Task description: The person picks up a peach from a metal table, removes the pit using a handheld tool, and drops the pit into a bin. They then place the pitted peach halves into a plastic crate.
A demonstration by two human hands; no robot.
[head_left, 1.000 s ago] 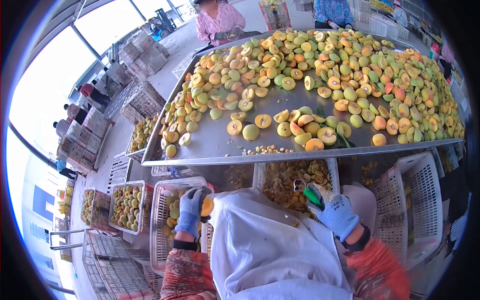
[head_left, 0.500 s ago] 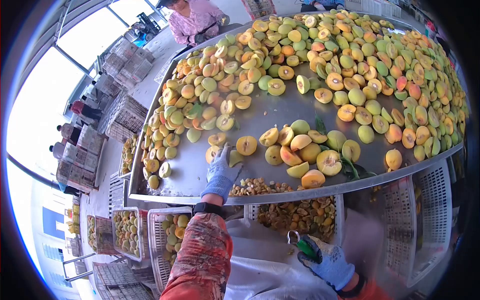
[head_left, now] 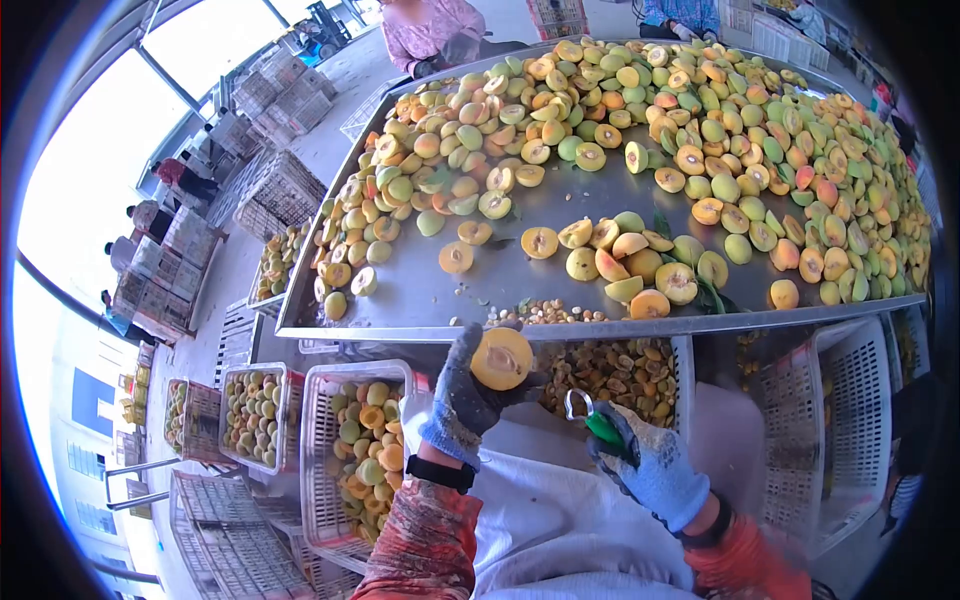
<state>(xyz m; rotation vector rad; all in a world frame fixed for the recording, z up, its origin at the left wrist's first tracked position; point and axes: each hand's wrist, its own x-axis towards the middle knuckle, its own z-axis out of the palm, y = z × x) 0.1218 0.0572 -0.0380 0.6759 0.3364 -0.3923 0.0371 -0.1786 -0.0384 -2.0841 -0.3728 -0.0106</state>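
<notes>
My gloved left hand holds an apricot half just in front of the table's near edge, its cut face turned toward me with the pit area showing. In my gloved right hand is a pitting tool with a green handle and a curved metal loop, held a little to the right of the fruit. Both hands are over a crate of apricot pits and a pale apron. On the metal table, a small group of apricot halves lies nearest the hands, beside loose pits.
A large heap of halved apricots covers the table's far and right parts. Crates of apricots stand at the left, and a white crate at the right. Co-workers are across the table; stacked crates stand farther left.
My left hand has lifted an apricot half off the table and drawn it back toward me. My right hand still holds the pitting tool, its loop now nearer the fruit. The view has shifted.
</notes>
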